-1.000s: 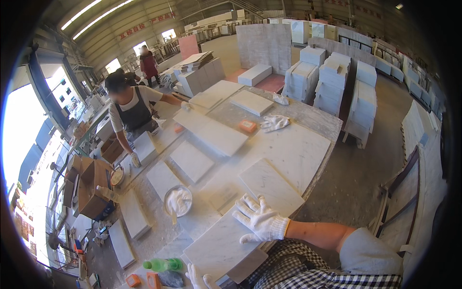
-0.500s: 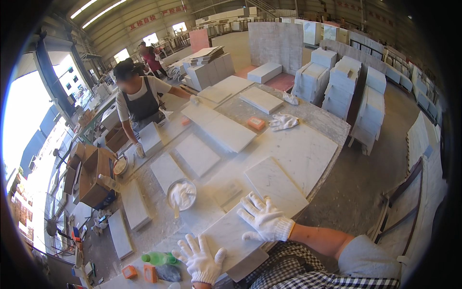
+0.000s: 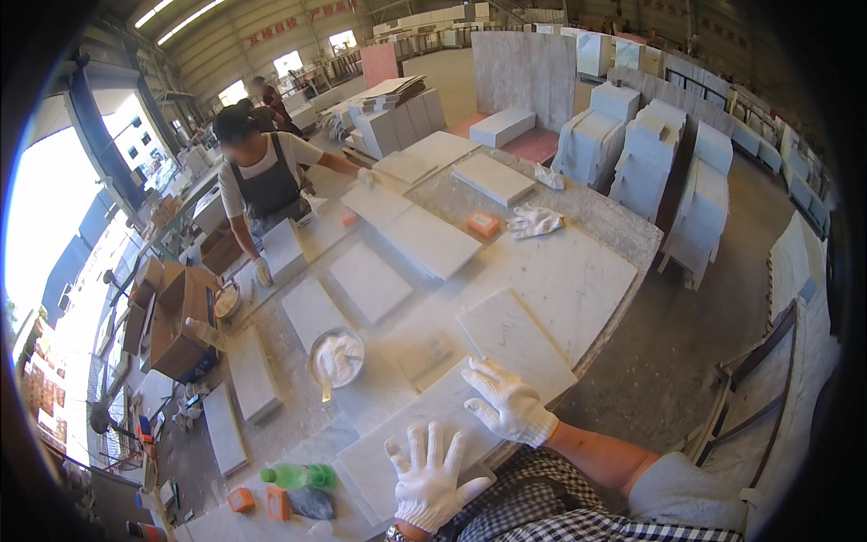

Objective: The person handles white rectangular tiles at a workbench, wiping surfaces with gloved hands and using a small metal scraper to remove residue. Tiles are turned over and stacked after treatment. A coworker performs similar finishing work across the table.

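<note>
My white-gloved left grip point(image 3: 428, 490) is palm-down, fingers point(image 3: 434, 447) splayed, thumb point(image 3: 474, 490) out rightward; my white-gloved right grip point(image 3: 511, 403) angles leftward, fingers closer together, its bare forearm point(image 3: 600, 453) slanting back rightward.

L hand point(image 3: 430, 488) (white knit glove, watch point(image 3: 395, 534) at wrist) is palm down, fingers spread, over the near side of a pale veined slab point(image 3: 370, 456); R hand point(image 3: 510, 402), also gloved, is at the slab's R end, thumb apart from fingers. Round bowl point(image 3: 361, 363) w/ white paste point(image 3: 337, 354) beyond; green bottle point(image 3: 302, 476) & 2 orange blocks point(image 3: 276, 503) nr slab's L end. Co-worker point(image 3: 264, 185) across the tbl point(image 3: 614, 212), loose glove point(image 3: 536, 221) at far R.
</note>
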A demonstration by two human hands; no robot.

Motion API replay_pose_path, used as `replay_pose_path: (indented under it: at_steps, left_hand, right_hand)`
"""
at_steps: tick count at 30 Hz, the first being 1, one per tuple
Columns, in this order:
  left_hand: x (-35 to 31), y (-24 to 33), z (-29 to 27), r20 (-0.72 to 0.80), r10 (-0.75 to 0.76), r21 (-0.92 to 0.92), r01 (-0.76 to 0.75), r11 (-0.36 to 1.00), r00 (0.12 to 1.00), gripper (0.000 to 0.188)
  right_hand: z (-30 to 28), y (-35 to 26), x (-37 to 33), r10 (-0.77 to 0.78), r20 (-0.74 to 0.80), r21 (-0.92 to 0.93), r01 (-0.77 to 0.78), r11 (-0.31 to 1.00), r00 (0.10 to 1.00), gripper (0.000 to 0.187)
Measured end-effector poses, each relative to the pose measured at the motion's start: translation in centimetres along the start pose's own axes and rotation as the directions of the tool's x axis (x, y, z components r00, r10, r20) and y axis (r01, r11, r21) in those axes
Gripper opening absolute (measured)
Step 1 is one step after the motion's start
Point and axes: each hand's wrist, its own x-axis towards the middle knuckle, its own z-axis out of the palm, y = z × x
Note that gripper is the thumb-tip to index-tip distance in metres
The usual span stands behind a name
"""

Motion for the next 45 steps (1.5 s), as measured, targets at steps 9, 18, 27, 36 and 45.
replay_pose_path:
  at_steps: [9,18,27,36,45]
  left_hand:
    - [-5.9,-6.2,-0.4,0.062,-0.402,0.035,0.401,0.915,0.913,0.087]
    - [0.7,1.1,-0.1,0.118,-0.074,0.061,0.067,0.996,0.99,0.091]
    - [6.0,2.7,0.5,0.064,0.173,-0.092,-0.167,0.982,0.983,0.092]
    - [9.5,-0.1,1.1,-0.074,-0.006,-0.09,-0.001,0.996,0.997,0.088]
    - [16.9,0.5,2.0,-0.208,-0.05,-0.256,-0.005,0.967,0.977,0.071]
  right_hand:
    - [-0.7,1.3,-2.4,0.063,0.029,0.111,-0.065,0.992,0.998,0.049]
    - [-0.2,1.3,-2.7,0.127,0.008,0.172,-0.127,0.977,0.992,0.047]
    - [0.1,1.2,-3.1,0.317,0.03,0.338,-0.308,0.889,0.948,0.046]
    - [-0.1,0.7,-2.9,0.302,0.005,0.279,-0.291,0.915,0.953,0.046]
    - [-0.6,0.0,-2.4,0.392,0.053,0.282,-0.391,0.876,0.918,0.035]
